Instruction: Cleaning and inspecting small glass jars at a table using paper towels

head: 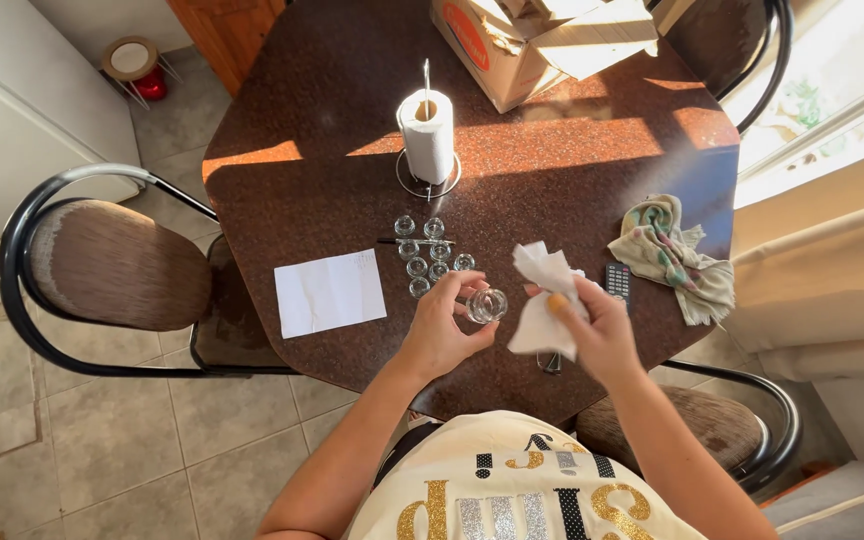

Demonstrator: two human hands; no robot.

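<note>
— Two hands work just above the near edge of the table, low in the middle of the frame. What does each have?

— The left hand is curled round a small glass, fingertips closed on its rim. The right hand is closed on a crumpled paper towel, just beside the glass.

— And around them?

— More small glasses cluster just above the left hand, with a pen among them. A white sheet of paper lies to the left, close to the table's edge. A remote and a patterned cloth sit at right, the cloth reaching the edge.

— Open room?

— Bare tabletop between the paper towel roll and the cardboard box at top. Chairs flank both sides.
</note>
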